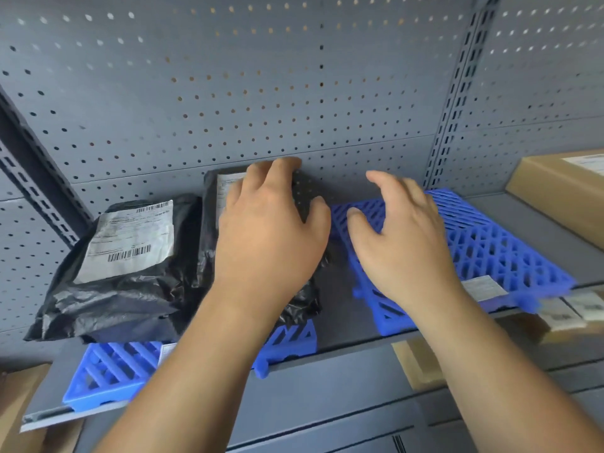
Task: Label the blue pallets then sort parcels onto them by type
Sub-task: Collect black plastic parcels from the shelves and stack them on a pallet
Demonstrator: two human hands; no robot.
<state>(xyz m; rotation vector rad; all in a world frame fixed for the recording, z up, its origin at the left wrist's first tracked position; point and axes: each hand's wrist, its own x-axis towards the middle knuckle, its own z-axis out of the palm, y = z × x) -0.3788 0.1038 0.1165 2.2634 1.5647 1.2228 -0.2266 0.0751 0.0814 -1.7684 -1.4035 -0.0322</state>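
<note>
Two blue grid pallets lie on a grey shelf. The left pallet [111, 371] carries two black plastic mailer bags: one [108, 286] lies flat with a white barcode label, the other [214, 223] stands against the back wall. My left hand [271, 237] rests on top of that second bag, fingers spread over it. The right pallet [490, 253] carries no parcels and has a small white label [483, 287] at its front edge. My right hand [405, 243] hovers open just above the right pallet's left part, holding nothing.
A grey pegboard wall [261, 93] backs the shelf, with a slotted upright [454, 103] at the right. A brown cardboard box [562, 197] sits at the far right. More cardboard parcels show below the shelf edge [421, 364] and at the bottom left [19, 403].
</note>
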